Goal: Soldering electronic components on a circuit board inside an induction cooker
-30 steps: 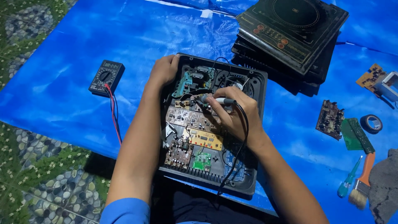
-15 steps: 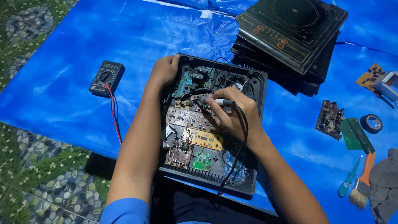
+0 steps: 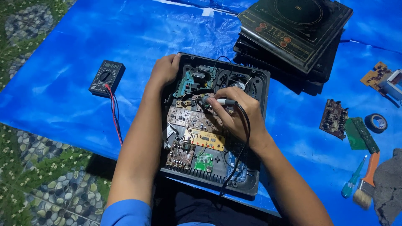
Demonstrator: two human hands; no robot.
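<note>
A blue tarp [image 3: 83, 83] covers most of the ground, its left edge giving way to a pebble-and-flower patterned floor [image 3: 37, 180]; the widest bare stretch of tarp lies to the upper left, around the multimeter. At top right sits a stack of dark induction cooktops [image 3: 293, 33], its lower corner just beside the far right corner of the opened cooker base [image 3: 251, 184], a black shallow shell lying in front of the person. Inside that shell are several circuit boards: a teal one at the far end, tan and yellow ones in the middle, a small green one and a blue one near the close rim, with a fan at the far right. The left hand [image 3: 164, 70] curls over the shell's far left rim, gripping it. The right hand [image 3: 236, 113] is closed around a grey probe [image 3: 217, 101], pinched like a pen, tip down on the boards, its black lead trailing to the near rim. A black multimeter [image 3: 107, 78] lies well apart on the left with a red lead. Right of the shell lie loose boards [image 3: 333, 118], a tape roll [image 3: 375, 123], a brush [image 3: 366, 182] and a green screwdriver [image 3: 351, 182]
</note>
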